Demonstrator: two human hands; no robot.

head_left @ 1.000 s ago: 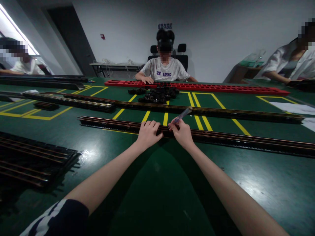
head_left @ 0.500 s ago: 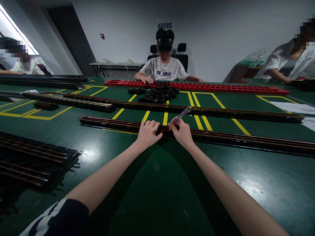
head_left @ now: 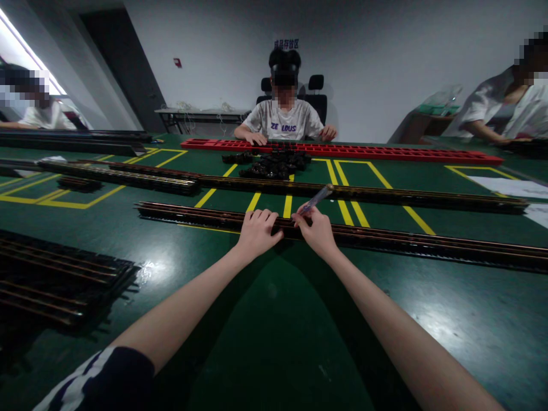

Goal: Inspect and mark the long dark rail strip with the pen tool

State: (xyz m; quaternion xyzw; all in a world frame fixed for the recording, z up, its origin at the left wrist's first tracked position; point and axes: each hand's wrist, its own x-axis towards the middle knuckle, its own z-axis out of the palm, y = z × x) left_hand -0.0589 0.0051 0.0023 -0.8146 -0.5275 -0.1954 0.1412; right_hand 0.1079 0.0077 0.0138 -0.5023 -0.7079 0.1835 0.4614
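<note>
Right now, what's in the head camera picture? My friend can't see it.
The left hand rests on a long dark rail on a green table; the right hand holds a pen-like tool against it. Another person sits opposite behind a red tray.

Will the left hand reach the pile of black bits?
Probably not without leaning: the left hand rests on the near rail, arm stretched, and the pile lies beyond a second rail.
</note>
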